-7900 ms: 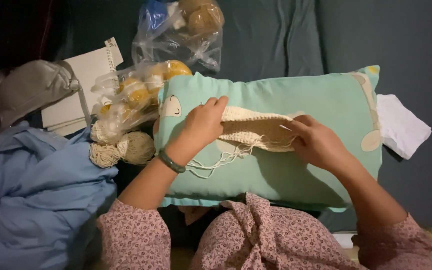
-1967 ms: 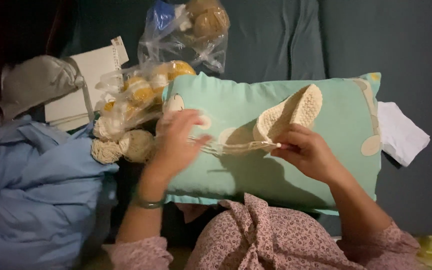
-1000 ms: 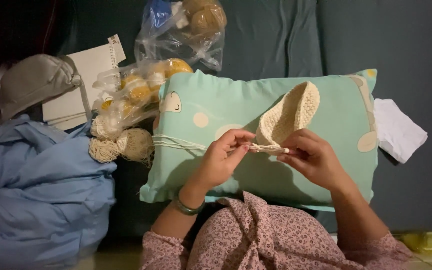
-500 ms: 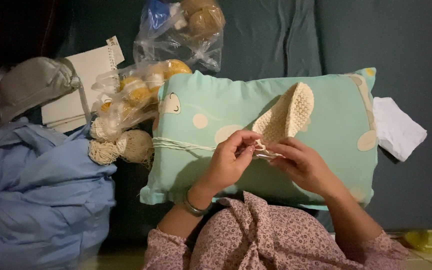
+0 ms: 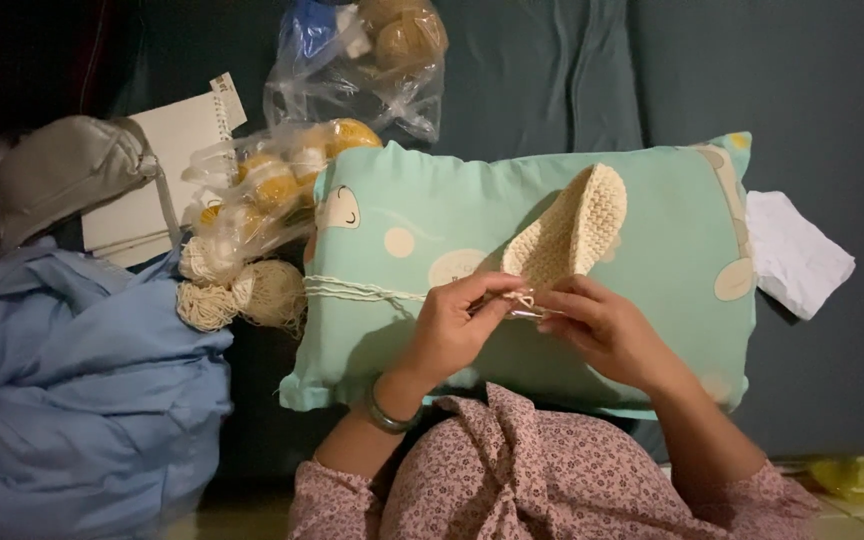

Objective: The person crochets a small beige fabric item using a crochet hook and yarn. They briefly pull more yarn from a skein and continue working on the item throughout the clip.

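Left fingers: the left hand (image 5: pixel 455 327) has its fingertips curled inward and pinched on the cream yarn strand (image 5: pixel 362 291) right at the lower tip of the crochet piece (image 5: pixel 572 232).
Right fingers: the right hand (image 5: pixel 607 330) is closed in a pinch at the same spot, thumb and forefinger meeting on a thin metallic tool, seemingly a crochet hook (image 5: pixel 524 313); its far end is hidden.
Hands together: fingertips of both nearly touch over the middle of the pillow.
Left arm: forearm rises from the lower centre, wrist bent, a dark bangle (image 5: pixel 384 413) on it, floral sleeve at the elbow.
Right arm: forearm comes in from the lower right at a slant, palm turned down.
Crochet piece: a cream oval, standing tilted up from the fingers toward the upper right, resting on the pillow.
Yarn strand: runs left from the fingers across the pillow's edge to the yarn skeins (image 5: pixel 242 295) beside it.
Pillow: the mint green pillow (image 5: pixel 672 230) lies across the lap.
Surroundings: clear bags of yarn balls (image 5: pixel 297 180) to the upper left, a blue cloth (image 5: pixel 72 390) at far left, a white cloth (image 5: pixel 797 255) just beside the pillow's right end.
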